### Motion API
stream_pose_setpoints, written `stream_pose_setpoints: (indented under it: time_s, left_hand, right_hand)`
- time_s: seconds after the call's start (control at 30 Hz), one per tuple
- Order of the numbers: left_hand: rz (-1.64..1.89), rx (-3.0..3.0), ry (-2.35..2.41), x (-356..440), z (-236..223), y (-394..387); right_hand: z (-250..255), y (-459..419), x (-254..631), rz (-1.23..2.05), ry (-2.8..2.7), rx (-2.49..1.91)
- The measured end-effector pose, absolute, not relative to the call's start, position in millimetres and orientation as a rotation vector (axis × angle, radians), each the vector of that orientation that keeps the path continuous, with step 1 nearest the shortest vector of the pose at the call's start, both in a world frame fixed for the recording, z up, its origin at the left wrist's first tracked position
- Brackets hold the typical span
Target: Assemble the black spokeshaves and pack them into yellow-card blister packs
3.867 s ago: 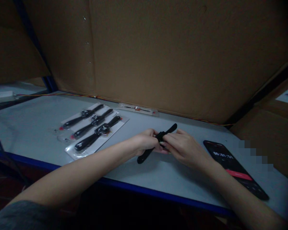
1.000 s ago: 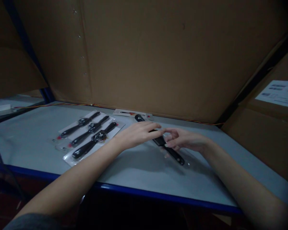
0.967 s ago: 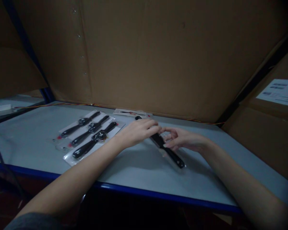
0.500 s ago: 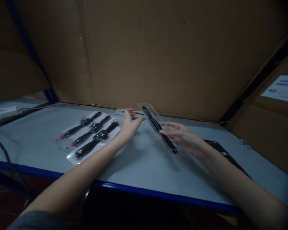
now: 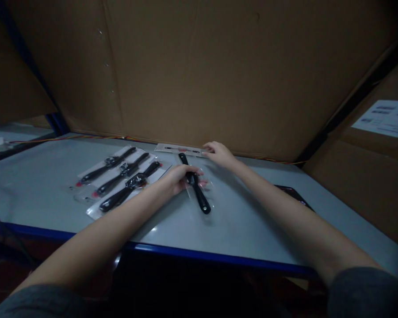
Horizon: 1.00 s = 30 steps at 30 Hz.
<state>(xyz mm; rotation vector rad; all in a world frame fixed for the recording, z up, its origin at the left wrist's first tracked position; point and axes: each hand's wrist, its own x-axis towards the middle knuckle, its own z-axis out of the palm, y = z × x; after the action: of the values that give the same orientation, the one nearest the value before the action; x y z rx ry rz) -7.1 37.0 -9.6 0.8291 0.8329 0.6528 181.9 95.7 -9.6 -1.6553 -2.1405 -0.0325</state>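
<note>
My left hand (image 5: pixel 178 176) is closed around the middle of a black watch in a clear plastic sleeve (image 5: pixel 196 189), which lies on the grey table (image 5: pixel 239 221) just right of three other bagged black watches (image 5: pixel 121 178). My right hand (image 5: pixel 219 153) reaches to the back of the table, its fingers on the right end of a flat clear packet with a thin dark piece inside (image 5: pixel 179 149). Whether those fingers grip the packet or only touch it is unclear.
A brown cardboard wall (image 5: pixel 202 75) stands close behind the table. A dark phone (image 5: pixel 292 194) lies on the right, partly hidden by my right forearm. The table's front edge has a blue rim (image 5: pixel 199 255). A cardboard box with a white label (image 5: pixel 383 117) sits at the right.
The bagged watch passed from my right hand to my left and came down beside the three others. My right hand moved back to the flat packet by the wall.
</note>
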Motion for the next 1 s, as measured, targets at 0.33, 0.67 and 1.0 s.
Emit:
stream_pose_setpoints:
  time_s: [0.33, 0.67, 1.0]
  left_hand:
    - [0.636, 0.847, 0.83, -8, -4, 35]
    - [0.476, 0.986, 0.74, -10, -14, 39]
    - [0.126, 1.132, 0.522, -14, -18, 43]
  right_hand:
    - [-34, 145, 157, -0.276, -2.438, -1.779]
    - [-1, 130, 177, -0.594, -2.165, -1.853]
    - [48, 63, 247, -0.724, -1.862, -1.804]
